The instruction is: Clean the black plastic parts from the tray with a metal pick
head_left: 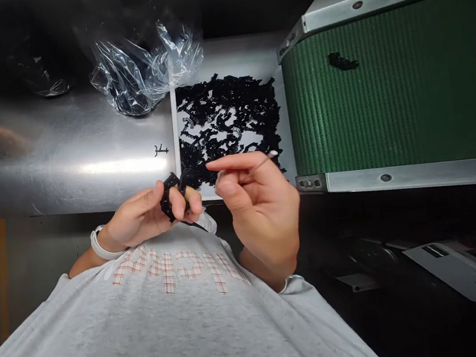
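Observation:
My left hand (149,211) is closed around a black plastic part (168,201) with a notched edge, held in front of my chest. Another dark piece shows between its fingers, partly hidden. To the right, my right hand (263,210) is raised with its index finger stretched to the left. Its thumb and fingers hold a thin stick (259,166) with a white end, resembling a cotton swab. Both hands are apart, just over the near edge of a white tray (174,117) in which many small black plastic parts (232,96) lie heaped.
A green ribbed conveyor belt (385,110) in a metal frame runs on the right, carrying a black part (342,61). Clear plastic bags (143,69) with dark contents stand behind left. One small black piece (161,149) lies on the metal table (66,146).

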{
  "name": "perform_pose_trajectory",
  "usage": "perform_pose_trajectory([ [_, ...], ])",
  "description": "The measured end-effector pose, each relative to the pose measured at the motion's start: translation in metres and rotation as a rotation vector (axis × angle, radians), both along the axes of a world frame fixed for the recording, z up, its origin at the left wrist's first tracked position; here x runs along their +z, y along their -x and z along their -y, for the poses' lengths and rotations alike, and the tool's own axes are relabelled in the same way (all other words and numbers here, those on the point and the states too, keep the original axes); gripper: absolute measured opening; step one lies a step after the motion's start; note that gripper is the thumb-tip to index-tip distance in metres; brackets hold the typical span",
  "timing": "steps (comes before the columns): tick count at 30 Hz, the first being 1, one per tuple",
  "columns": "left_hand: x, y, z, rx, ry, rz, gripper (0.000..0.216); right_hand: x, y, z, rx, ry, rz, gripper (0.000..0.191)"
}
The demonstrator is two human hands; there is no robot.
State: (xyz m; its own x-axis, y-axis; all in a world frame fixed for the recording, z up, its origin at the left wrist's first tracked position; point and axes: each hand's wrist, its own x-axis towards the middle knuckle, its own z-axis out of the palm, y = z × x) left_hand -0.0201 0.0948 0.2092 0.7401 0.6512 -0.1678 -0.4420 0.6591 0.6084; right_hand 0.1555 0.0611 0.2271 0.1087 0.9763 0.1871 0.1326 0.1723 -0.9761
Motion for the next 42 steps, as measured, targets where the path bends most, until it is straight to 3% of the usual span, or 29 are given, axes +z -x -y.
perform_pose_trajectory([
  [2, 0.003, -0.002, 0.001, 0.106, 0.035, -0.058, 0.036, 0.0, 0.005, 0.008, -0.085, -0.16, 0.101, 0.016],
  [5, 0.006, -0.004, 0.002, 0.206, 0.038, -0.1, 0.03, -0.002, 0.014, 0.015, -0.022, -0.382, 0.324, 0.021],
  [10, 0.004, -0.004, 0.005, 0.226, 0.012, -0.112, 0.028, -0.011, 0.026, 0.007, 0.0, -0.537, 0.638, 0.022],
  [17, 0.001, -0.001, 0.007, 0.259, -0.036, -0.196, 0.033, -0.016, 0.03, 0.004, 0.079, -0.573, 0.472, 0.02],
  [21, 0.003, -0.003, 0.005, 0.263, -0.028, -0.215, 0.035, -0.016, 0.03, 0.005, 0.005, -0.527, 0.364, 0.012],
  [25, 0.005, -0.006, 0.005, 0.286, -0.037, -0.251, 0.041, -0.019, 0.034, -0.001, -0.081, -0.433, 0.365, 0.018],
  [29, 0.001, -0.006, 0.006, 0.373, -0.148, -0.346, 0.037, -0.02, 0.038, -0.008, -0.015, -0.18, 0.18, 0.008],
  [33, -0.005, -0.004, 0.006, 0.389, -0.263, -0.39, 0.037, -0.02, 0.037, -0.013, 0.045, 0.052, -0.066, 0.028],
  [35, -0.005, -0.004, 0.005, 0.377, -0.272, -0.38, 0.039, -0.022, 0.034, -0.015, 0.011, 0.098, -0.136, 0.035],
  [39, -0.003, -0.005, 0.004, 0.376, -0.216, -0.36, 0.04, -0.03, 0.027, -0.017, -0.08, 0.15, -0.17, 0.03],
  [42, 0.001, -0.006, 0.003, 0.351, -0.183, -0.328, 0.04, -0.036, 0.022, -0.019, 0.022, 0.197, -0.163, 0.024],
])
